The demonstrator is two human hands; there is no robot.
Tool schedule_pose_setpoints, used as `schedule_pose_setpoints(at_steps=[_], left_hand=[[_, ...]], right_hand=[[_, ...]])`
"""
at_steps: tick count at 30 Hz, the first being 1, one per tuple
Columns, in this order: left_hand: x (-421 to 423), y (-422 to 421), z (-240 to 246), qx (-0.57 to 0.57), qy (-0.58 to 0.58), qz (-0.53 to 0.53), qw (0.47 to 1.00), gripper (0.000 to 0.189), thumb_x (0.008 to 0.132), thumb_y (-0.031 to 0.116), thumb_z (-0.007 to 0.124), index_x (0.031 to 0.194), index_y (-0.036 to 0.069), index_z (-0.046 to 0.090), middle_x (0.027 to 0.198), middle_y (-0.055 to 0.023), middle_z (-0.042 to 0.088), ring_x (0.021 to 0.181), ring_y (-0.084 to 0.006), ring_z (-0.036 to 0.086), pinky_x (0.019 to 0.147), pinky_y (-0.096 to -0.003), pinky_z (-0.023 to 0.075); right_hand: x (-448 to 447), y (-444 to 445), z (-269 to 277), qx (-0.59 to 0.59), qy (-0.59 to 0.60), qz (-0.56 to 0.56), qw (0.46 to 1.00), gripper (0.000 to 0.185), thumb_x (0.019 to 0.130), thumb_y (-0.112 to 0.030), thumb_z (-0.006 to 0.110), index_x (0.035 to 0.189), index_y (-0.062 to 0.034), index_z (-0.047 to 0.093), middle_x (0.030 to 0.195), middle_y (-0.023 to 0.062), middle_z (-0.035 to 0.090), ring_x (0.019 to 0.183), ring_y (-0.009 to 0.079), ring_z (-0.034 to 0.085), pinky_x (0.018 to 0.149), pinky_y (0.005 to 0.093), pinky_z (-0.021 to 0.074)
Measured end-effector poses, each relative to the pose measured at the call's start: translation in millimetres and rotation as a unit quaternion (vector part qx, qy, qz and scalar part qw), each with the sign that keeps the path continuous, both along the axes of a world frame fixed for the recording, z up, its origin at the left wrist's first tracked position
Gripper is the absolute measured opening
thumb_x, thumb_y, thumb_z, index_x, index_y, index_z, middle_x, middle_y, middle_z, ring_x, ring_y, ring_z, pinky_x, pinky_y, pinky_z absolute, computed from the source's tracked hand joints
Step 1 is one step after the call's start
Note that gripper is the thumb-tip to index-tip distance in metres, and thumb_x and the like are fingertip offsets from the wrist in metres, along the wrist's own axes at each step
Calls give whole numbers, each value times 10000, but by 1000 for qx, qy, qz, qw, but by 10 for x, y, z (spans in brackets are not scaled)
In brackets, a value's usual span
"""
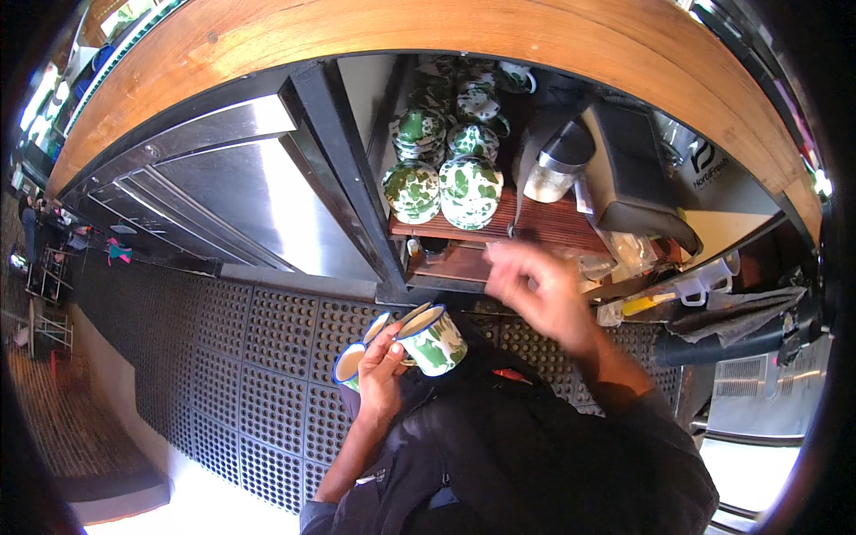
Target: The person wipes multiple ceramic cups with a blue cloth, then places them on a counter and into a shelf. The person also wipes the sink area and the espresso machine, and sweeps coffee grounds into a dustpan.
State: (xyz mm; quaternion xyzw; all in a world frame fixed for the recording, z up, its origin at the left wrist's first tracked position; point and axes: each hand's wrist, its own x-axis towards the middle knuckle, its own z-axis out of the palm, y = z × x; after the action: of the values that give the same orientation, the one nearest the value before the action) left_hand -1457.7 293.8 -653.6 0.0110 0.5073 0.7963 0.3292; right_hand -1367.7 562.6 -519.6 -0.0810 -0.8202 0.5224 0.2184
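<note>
My left hand (381, 374) is closed around several enamel mugs with blue rims, held low in front of my body. The nearest mug (438, 344) is white with green blotches and tilts its mouth up to the left; another mug (348, 368) sticks out at the left of the hand. My right hand (535, 291) is blurred and sits to the right of the mugs, before the shelf's lower edge; whether it holds anything is not clear. On the wooden shelf (461, 231) stand stacks of matching enamelware (471, 190), their patterned bases showing.
Right of the stacks are a jar with a dark lid (558, 164) and a dark box (628, 167). A wooden counter edge (428, 27) arches above. Stainless steel panels (247, 194) lie left, a perforated rubber mat (267, 374) below. A grey cloth (742, 317) hangs at right.
</note>
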Motion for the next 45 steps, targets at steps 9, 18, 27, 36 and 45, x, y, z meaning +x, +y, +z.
schedule_pose_setpoints(at_steps=[9, 18, 27, 36, 45], left_hand=[[67, -121, 35, -63, 5, -17, 998, 439, 1003, 164, 629, 1415, 33, 552, 1274, -84, 657, 1096, -180, 650, 928, -315, 515], [88, -19, 199, -33, -9, 18, 999, 413, 978, 143, 677, 1366, 16, 618, 1016, 17, 650, 780, -35, 499, 650, -190, 362], [160, -79, -45, -40, 0, -1, 999, 412, 974, 121, 650, 1370, 12, 619, 1044, 8, 673, 775, -41, 505, 647, -188, 351], [186, -14, 44, -52, 14, -5, 999, 422, 967, 157, 679, 1366, 31, 630, 994, 29, 669, 699, -24, 441, 602, -191, 306], [237, -79, 87, -47, 11, -20, 999, 422, 972, 125, 664, 1384, 45, 618, 1021, 37, 659, 712, -23, 427, 611, -197, 305]], right_hand=[[-574, 1494, 1018, 406, -176, -192, 876, 527, 829, -408, 789, 1202, -95, 587, 1206, 188, 641, 1169, 380, 609, 961, 447, 496], [60, 627, -109, 219, -143, -186, 947, 694, 810, -465, 837, 1302, -46, 585, 1036, 188, 680, 1022, 345, 690, 805, 487, 571], [38, 638, -249, 58, 110, -273, 954, 216, 950, -267, 761, 918, -54, 741, 782, 17, 710, 709, 87, 614, 630, 285, 494], [728, 1867, 872, 288, 134, -494, 810, 372, 895, -311, 777, 1140, -37, 721, 1031, 177, 742, 897, 256, 720, 808, 399, 560], [-758, 1279, -280, 299, 20, -412, 861, 1122, 695, -396, 917, 1599, -117, 314, 1511, 331, 396, 1396, 456, 446, 1160, 465, 387]])
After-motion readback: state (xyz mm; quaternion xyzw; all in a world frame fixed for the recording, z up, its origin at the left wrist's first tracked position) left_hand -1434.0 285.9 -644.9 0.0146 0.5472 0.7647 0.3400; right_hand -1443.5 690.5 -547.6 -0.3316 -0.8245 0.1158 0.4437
